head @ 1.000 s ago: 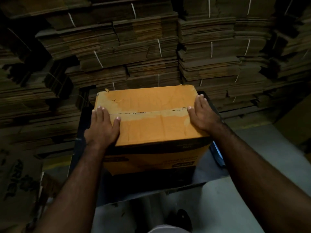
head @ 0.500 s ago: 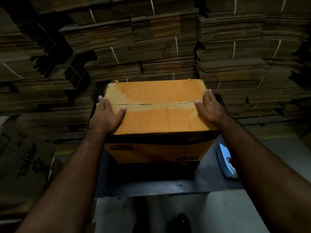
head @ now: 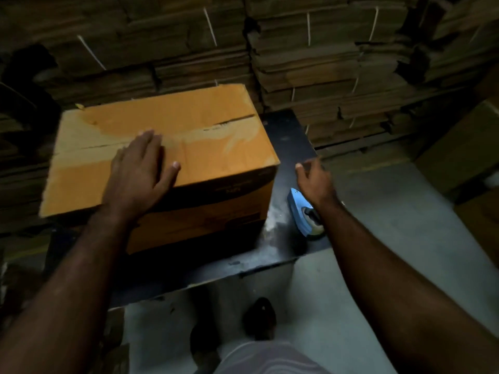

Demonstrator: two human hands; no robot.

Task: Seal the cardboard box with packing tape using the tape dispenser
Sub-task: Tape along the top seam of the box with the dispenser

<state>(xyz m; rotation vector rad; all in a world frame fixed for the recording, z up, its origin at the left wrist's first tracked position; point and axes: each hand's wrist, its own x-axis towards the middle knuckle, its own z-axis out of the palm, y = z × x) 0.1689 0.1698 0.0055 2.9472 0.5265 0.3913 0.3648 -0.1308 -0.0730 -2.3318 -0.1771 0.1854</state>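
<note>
Cardboard box (head: 167, 147) one, tape dispenser (head: 303, 214) one, two hands

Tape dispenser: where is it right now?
In the head view the blue tape dispenser lies on the dark table, right of the cardboard box, partly under the right hand, which is not holding it.

Dim, motion-blurred, dark bowed edges
</note>
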